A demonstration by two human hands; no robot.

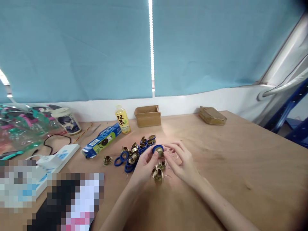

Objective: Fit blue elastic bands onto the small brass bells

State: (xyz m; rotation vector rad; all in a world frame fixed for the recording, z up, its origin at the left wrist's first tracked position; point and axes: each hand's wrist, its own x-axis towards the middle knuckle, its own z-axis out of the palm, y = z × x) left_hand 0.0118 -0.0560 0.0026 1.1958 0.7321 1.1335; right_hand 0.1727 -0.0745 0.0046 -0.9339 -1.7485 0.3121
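Beyond the fingers, a wide, plain light-blue covering rises above a low white wall band. One bright, narrow white light strip runs vertically behind the fingers; a second white light strip shines far to their left. Under them spreads a flat brown wooden worktop. Far to their right stands a dark-blue metal frame.

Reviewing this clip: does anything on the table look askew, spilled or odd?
One brass part stands out slightly: it sits by itself, left of the blue rings and the other brass parts. No spill is visible. The lower-left area is pixelated, so I can't judge what's there.
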